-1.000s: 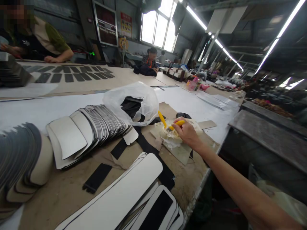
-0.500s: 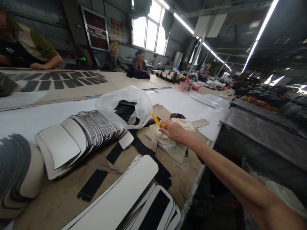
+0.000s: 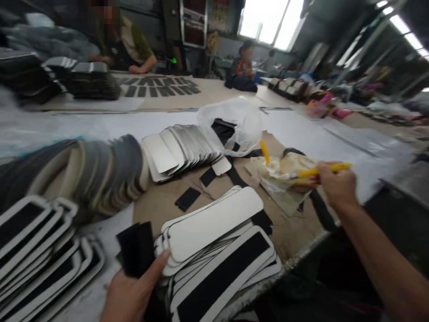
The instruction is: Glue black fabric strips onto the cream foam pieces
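White paste [image 3: 273, 167] is apparently being loaded with a yellow-handled brush [image 3: 307, 172] gripped by the right hand [image 3: 339, 185], flat black fabric strips [image 3: 136, 247] by the left hand [image 3: 130, 291], steadiness being needed.

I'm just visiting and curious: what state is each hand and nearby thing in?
Yellow brush: held nearly level
Right hand: closed around that brush
Left hand: thumb extended, grip unclear
Black strips at that hand: bunched
Plastic bag: open, black material inside
Second yellow handle: tilted
Pale panels: stacked, fanned
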{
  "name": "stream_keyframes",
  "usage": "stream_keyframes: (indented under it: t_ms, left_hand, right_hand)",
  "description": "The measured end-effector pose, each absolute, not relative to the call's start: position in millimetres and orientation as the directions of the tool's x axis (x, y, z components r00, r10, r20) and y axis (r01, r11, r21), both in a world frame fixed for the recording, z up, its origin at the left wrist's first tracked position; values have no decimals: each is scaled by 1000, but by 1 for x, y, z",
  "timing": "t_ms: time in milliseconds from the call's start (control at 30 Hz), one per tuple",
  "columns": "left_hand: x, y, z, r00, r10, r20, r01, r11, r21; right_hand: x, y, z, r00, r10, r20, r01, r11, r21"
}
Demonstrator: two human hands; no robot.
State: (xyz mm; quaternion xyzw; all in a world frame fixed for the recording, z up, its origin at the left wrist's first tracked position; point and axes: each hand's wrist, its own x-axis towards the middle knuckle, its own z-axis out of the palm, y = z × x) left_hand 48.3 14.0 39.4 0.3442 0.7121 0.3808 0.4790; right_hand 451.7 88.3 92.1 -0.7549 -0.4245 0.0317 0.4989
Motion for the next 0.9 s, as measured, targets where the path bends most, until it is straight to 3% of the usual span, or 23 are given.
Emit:
stream_keyframes:
  t_ms: [67, 133, 233, 333, 467, 733, 900]
  left_hand:
    - [40, 8, 35, -301, 827, -474, 83, 518, 851]
    - [37, 7, 31, -265, 831, -490, 10, 510, 860]
    - [37, 6, 31, -248, 853, -459, -10, 472, 882]
    - [37, 5, 32, -228, 872, -433, 28, 450, 892]
    - [34, 3, 30, -232, 886, -401, 54, 423, 905]
    - [38, 7, 29, -286, 850, -442, 59, 476, 877]
    - [36, 17, 35, -309, 854, -419, 140, 476, 868]
  right_hand:
    - [431, 73, 91, 730, 598, 332, 451, -57, -891]
    - [395, 58, 90, 720, 686, 105, 188, -48, -981]
    - [322, 38, 83, 410, 911, -50, 1, -55, -998]
    - [262, 33, 69, 205, 977, -59, -112, -36, -993]
    - [242, 38, 50, 119, 991, -61, -90, -50, -995]
    - [276, 33, 50, 236, 969, 77, 190, 32, -981]
    - [268, 32, 51, 222, 973, 59, 124, 32, -992]
